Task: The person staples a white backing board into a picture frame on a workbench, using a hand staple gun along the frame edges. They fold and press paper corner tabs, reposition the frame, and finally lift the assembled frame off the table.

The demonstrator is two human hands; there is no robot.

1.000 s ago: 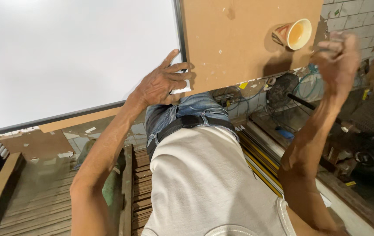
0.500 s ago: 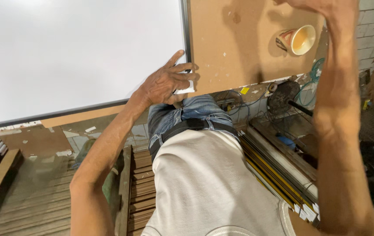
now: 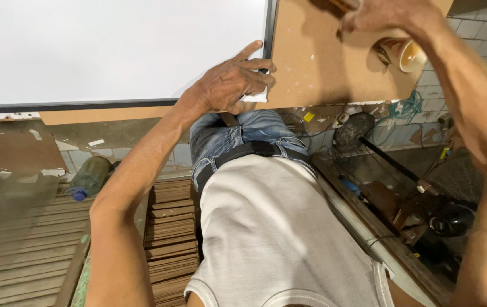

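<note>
The left hand (image 3: pixel 229 85) pinches a small white piece (image 3: pixel 256 95) at the white board's (image 3: pixel 112 51) corner; the right hand (image 3: pixel 382 14), fingers curled shut, rests beside the paper cup (image 3: pixel 405 55).

upper left: white panel (image 3: pixel 112 48) showing with dark frame edge | top centre: brown speckled board (image 3: pixel 317 68) | centre: I'm wearing blue jeans (image 3: pixel 237 133), white shirt (image 3: pixel 277 239) | lower left: green bottle (image 3: pixel 91 176) lying, blue-capped

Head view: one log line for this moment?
left hand: pressing small white piece at dark frame corner of white board | right hand: on brown fibreboard panel top edge | paper cup: beside right hand
</note>
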